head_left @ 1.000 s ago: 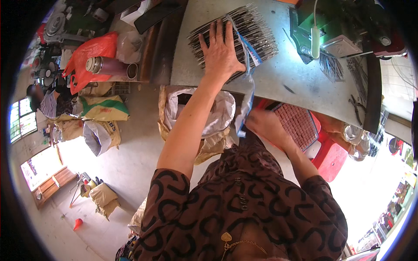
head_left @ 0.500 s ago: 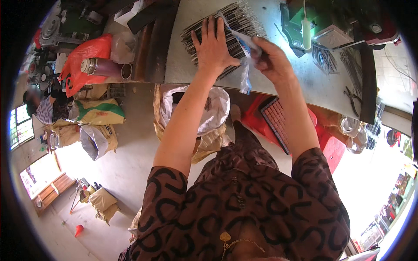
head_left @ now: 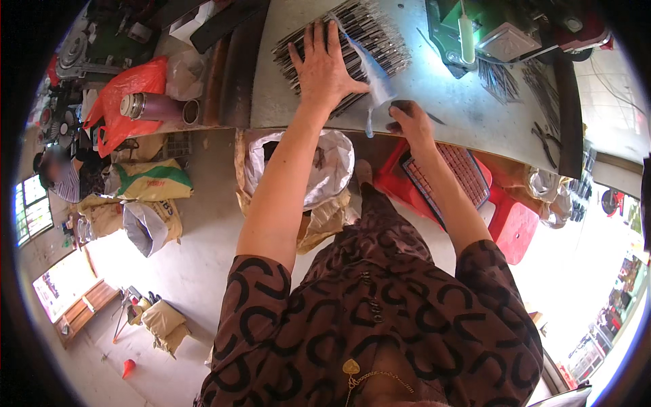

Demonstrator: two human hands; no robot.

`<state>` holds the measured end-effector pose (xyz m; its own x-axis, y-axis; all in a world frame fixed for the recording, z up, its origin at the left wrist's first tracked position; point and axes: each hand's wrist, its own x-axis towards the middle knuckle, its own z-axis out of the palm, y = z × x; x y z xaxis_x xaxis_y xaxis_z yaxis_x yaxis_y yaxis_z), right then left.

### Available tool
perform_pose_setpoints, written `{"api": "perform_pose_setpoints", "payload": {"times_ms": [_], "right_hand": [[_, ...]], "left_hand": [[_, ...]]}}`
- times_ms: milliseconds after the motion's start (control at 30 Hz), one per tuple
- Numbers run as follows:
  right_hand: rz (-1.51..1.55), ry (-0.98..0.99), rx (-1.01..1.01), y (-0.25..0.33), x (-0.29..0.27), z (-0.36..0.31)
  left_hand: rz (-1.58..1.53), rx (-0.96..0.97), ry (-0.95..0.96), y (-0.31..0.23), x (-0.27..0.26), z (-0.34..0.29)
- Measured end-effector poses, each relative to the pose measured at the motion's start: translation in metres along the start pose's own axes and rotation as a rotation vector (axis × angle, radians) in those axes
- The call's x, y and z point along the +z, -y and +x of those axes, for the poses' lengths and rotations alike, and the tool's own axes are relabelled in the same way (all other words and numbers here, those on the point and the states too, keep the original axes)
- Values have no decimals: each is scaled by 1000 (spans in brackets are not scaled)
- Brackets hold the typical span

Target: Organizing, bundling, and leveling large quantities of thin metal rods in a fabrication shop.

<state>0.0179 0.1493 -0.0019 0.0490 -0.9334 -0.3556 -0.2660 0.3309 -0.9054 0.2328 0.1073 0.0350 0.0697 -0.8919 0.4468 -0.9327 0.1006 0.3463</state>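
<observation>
Left hand [head_left: 324, 66] is pressing flat, fingers spread, on the bundle of thin dark metal rods [head_left: 352, 41]; right hand [head_left: 409, 124], at 4 o'clock, is pinching a pale blue strip [head_left: 375, 74].

- The left hand [head_left: 324, 68] lay flat on the bundle of thin dark rods [head_left: 352, 41], which blocked the table's 12 o'clock stretch.
- A pale strip [head_left: 371, 68] trailed over the rods toward the table edge at 5 o'clock of that hand.
- Bare grey tabletop [head_left: 441, 95] lay open at 3 o'clock of the right hand [head_left: 410, 122].
- The green machine [head_left: 475, 30] closed the way at 1 o'clock.
- Pliers [head_left: 546, 136] and loose rods [head_left: 498, 74] cluttered the far right.
</observation>
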Motion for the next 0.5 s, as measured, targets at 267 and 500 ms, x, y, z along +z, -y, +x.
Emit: {"api": "perform_pose_setpoints", "payload": {"times_ms": [267,500], "right_hand": [[-33,74,110,-30,36,85],[415,265,4,-8,39,62]], "left_hand": [[-18,21,76,-5,-12,10],[-130,-66,144,-11,-27,13]]}}
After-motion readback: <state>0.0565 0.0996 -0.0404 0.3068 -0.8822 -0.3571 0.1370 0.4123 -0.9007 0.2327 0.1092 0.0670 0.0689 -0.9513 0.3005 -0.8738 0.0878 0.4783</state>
